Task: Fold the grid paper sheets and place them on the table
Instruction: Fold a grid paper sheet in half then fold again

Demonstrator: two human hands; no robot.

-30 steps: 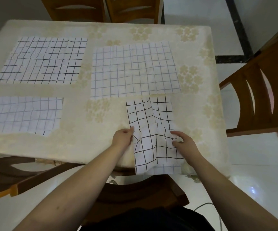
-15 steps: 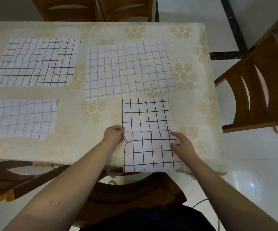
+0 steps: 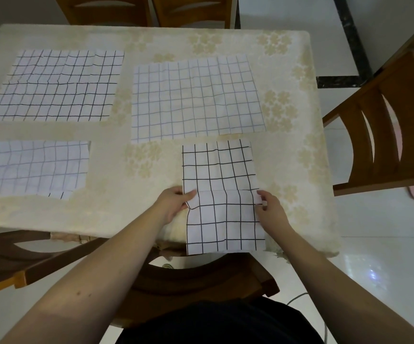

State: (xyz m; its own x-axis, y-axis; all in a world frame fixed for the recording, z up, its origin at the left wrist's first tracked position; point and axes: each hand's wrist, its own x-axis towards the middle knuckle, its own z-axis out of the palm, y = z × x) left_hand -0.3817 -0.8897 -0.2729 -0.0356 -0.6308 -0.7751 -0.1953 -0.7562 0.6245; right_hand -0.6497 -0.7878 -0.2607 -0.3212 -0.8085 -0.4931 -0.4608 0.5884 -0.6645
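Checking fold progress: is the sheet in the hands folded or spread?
Partly folded: the bold-grid sheet shows a flap edge across its middle, pinched by the left hand and right hand.

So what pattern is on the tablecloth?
Pale cream tablecloth with faint beige flower clusters, clearest in the head view.

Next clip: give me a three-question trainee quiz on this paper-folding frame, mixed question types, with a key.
1. True or false: both hands grip the near sheet.
2. How many other grid sheets lie flat on the table?
3. The near sheet's lower part: A) lies wholly on the table, B) hangs past the near edge, C) is rolled up.

Key:
1. True: left hand at its left edge, right hand at its right.
2. Three.
3. B.
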